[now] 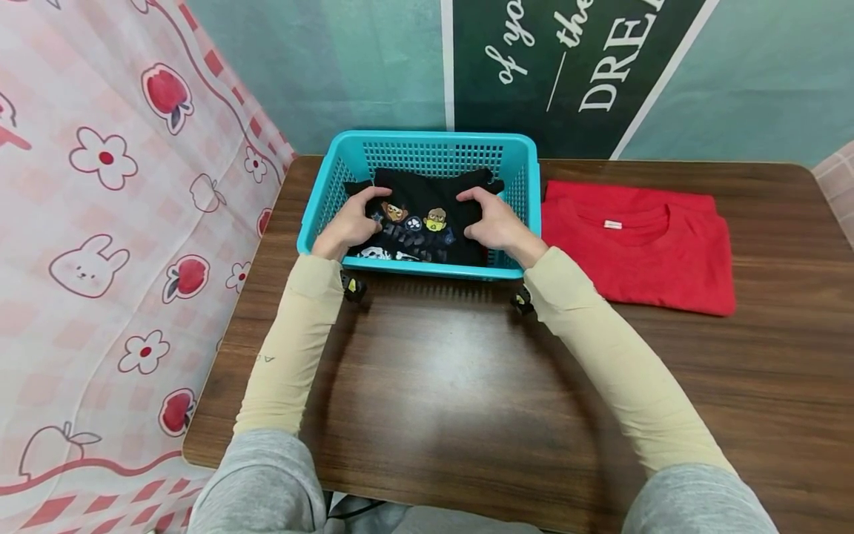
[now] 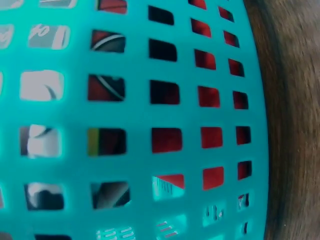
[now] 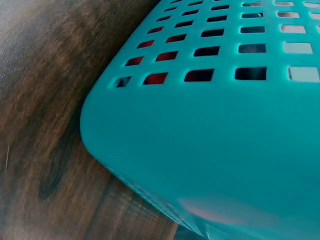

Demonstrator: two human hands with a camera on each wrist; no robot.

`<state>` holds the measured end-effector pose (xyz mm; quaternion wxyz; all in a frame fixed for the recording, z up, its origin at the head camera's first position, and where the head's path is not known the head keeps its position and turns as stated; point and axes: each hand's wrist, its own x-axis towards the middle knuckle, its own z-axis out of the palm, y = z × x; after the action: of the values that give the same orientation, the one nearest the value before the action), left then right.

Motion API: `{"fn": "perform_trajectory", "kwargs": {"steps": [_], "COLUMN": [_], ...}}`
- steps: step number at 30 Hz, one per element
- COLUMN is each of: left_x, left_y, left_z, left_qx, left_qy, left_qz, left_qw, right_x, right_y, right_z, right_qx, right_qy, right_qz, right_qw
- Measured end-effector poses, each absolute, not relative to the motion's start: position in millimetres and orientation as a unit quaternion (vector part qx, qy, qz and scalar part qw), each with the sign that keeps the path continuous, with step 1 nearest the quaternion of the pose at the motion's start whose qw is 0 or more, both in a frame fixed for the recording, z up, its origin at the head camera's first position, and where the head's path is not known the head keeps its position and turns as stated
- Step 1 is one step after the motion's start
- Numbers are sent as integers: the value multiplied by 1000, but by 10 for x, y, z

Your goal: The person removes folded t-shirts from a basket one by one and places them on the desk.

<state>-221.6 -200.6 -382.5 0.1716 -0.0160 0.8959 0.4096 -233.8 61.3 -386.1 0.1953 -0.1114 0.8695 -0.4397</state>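
Note:
A turquoise plastic basket (image 1: 434, 271) with a grid of holes stands at the back of the table. Inside it lies a black garment (image 1: 427, 185) with cartoon faces and white skeleton prints. My left hand (image 1: 352, 221) reaches over the front left of the basket, its thumb and index finger spread apart on the black garment. Opposite it, my right hand (image 1: 495, 221) lies on the garment's right side, thumb and index finger also apart. The other fingers are mostly hidden. Through the holes of the basket wall (image 2: 137, 65) in the left wrist view, red cloth (image 2: 209, 138) shows low down.
Right of the basket lies a folded red T-shirt (image 1: 640, 252) with a white neck label. The brown wooden table (image 1: 454, 386) runs under everything. A pink-and-white printed curtain (image 1: 107, 245) hangs at the left, and a teal printed cloth (image 1: 347, 67) behind.

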Motion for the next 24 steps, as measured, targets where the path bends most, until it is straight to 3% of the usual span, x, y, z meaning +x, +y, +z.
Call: {"fn": "perform_trajectory", "kwargs": {"steps": [13,19,24], "left_x": [-2234,-2222,-2224], "left_y": [-1973,-1967,-1970], "left_z": [-3806,-3825,-3835], "left_qx": [-25,15,66], "left_qy": [899,898,885], "left_qz": [399,416,436], "left_qw": [181,140,147], "right_x": [-2328,-2336,-2330], "right_y": [618,615,609], "right_z": [-3832,-3855,-3870], "right_qx": [-123,-139,-133], "right_qy": [883,893,898], "right_qz": [-399,-387,-393], "right_qw": [216,181,144]}}
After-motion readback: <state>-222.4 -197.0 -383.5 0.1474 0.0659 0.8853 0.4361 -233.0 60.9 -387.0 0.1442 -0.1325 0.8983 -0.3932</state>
